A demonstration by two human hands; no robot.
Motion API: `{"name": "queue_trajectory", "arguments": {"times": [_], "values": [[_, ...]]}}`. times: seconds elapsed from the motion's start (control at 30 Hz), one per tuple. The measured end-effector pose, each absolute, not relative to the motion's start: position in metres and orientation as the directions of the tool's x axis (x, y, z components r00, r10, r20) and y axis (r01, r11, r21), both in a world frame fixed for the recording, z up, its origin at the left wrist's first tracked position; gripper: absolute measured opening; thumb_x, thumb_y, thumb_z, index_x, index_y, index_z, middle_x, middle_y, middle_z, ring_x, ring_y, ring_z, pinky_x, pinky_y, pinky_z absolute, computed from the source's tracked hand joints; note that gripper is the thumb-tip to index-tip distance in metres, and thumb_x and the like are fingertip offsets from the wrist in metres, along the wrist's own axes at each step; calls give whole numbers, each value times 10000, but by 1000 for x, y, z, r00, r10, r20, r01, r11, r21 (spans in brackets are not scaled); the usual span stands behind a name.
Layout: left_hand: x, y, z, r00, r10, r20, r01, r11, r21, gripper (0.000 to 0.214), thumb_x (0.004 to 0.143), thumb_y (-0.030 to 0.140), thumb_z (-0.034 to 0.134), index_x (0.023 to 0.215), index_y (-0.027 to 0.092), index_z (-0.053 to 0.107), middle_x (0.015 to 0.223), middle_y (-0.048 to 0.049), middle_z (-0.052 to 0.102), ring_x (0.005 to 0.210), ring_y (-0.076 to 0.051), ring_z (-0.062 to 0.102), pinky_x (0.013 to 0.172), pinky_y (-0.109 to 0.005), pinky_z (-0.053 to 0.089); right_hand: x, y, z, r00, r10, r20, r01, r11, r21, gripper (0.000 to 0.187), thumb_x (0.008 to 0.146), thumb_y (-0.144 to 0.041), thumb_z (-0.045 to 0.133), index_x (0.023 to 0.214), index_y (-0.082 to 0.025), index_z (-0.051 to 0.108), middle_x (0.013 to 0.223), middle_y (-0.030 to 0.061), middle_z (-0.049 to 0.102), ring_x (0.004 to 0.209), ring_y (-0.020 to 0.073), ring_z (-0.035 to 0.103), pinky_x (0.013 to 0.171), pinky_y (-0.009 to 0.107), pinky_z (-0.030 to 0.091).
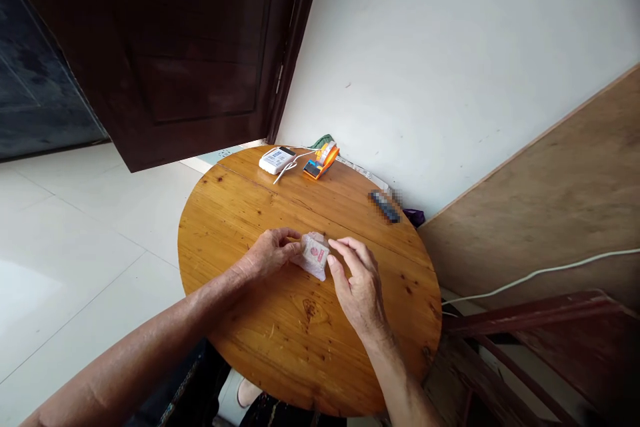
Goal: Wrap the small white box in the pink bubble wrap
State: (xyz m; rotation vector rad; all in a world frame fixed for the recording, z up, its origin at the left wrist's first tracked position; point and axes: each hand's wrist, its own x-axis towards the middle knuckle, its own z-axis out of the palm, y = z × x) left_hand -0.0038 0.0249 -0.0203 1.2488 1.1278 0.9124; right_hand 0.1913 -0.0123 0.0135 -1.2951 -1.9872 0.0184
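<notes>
A small flat box with red print, in clear bubble wrap [315,252], rests on the round wooden table [240,240] between my hands. My left hand [273,253] grips the left edge of the wrap, with its thumb and index finger pinched there. At the opposite edge is my right hand [357,277]. Its fingers are curved, with a gap between thumb and forefinger; the tips are at or just beside the wrap, and I cannot tell whether they touch it.
Toward the back of the table are a white power strip [277,160] with a cable and an orange tape dispenser [323,160]. A blurred dark object [384,207] lies at the right. A brown door [200,47] and a white wall [450,67] stand behind.
</notes>
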Motion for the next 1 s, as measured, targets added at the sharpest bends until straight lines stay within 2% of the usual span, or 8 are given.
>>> {"name": "queue_trajectory", "arguments": {"times": [0.2,0.33,0.43,0.57,0.7,0.8,0.9,1.0], "values": [[2,15,-13,203,977,62,262,-115,958,358,809,325,640,1126,163,677,678,13,548,608,-114,475,580,-226,383,209,24,10,-97,910,404,730,341,-592,250,846,-292,569,1046,-194,685,1013,83,699,841,206,641,772,369,535],[5,5,-8,277,929,247,476,-356,804,316,832,388,641,1102,239,710,847,-27,573,709,-144,532,666,-262,438,212,49,13,-152,967,206,714,252,-654,355,750,-255,620,1095,-192,680,1105,87,713,954,221,651,734,330,524],[4,1,-12,334,872,357,563,-489,667,376,833,452,636,1150,254,681,1000,-63,578,809,-180,571,701,-291,476,206,61,17,-217,971,98,680,223,-698,362,723,-293,666,1066,-182,695,1022,75,737,954,219,657,718,305,512],[3,0,-20,394,825,407,633,-564,531,334,893,330,570,1216,258,618,1207,-83,559,895,-188,591,726,-301,509,195,72,19,-239,967,88,598,218,-771,209,764,-340,618,811,-163,717,729,24,707,694,171,632,633,273,476],[5,3,-25,403,802,440,666,-587,460,260,934,266,509,1161,240,634,1149,-75,591,894,-183,601,730,-293,520,188,69,22,-229,962,148,585,257,-770,204,798,-296,564,715,-177,707,671,8,691,633,161,614,614,266,453],[6,4,-24,381,799,465,671,-585,456,227,933,264,521,1113,241,658,1083,-66,607,889,-178,604,736,-283,521,185,52,30,-270,929,255,663,371,-650,185,831,-243,562,749,-200,722,758,21,733,701,173,646,674,281,453],[8,5,-21,373,808,457,659,-577,482,210,923,259,543,1089,244,670,1054,-59,621,890,-172,613,748,-276,520,180,28,36,-373,833,409,790,517,-331,179,876,-203,577,796,-224,736,844,28,756,777,189,640,755,325,402],[10,7,-21,351,828,438,652,-551,520,195,907,251,566,1060,226,685,1031,-65,637,886,-174,626,758,-274,519,175,9,33,-456,753,475,832,550,-73,194,921,-186,561,841,-224,734,856,33,755,778,199,609,775,360,349]]}}
